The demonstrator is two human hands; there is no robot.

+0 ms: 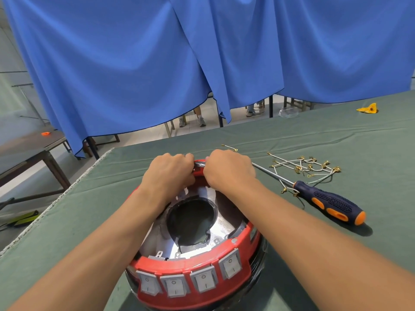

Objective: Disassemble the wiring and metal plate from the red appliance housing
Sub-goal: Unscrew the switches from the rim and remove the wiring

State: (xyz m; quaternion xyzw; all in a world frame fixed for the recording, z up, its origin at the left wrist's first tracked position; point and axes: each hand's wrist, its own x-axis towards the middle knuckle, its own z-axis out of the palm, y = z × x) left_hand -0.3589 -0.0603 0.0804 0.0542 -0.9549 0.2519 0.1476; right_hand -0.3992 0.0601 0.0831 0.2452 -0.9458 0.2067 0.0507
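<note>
Red appliance housing [197, 263] sits at 6 o'clock on the green tabletop [336, 140], open side up. Inside it: a shiny metal plate [226, 218] w/ a big round dark opening in the middle, plus a few small metal tabs along the near inner edge. Four white rocker switches [203, 280] line the housing's near outer wall.

Both hands work at the housing's far rim, approx. 12 o'clock. Left hand [170, 170] has fingers curled in tight over the rim; right hand [229, 168] likewise curled, knuckles up. Between them a small silvery piece [199, 163] shows at the rim, prob. a clip or bracket, and both hands seem to pinch it, though the fingertips are hidden.

At 2 o'clock from the housing lies a screwdriver [330, 202], dark blue & orange handle, shaft pointing toward the right hand. Just beyond it, a loose tangle of white wires w/ brass terminals [307, 167] on the cloth. One separate short wire [229, 147] lies at 1 o'clock, near the right hand.
</note>
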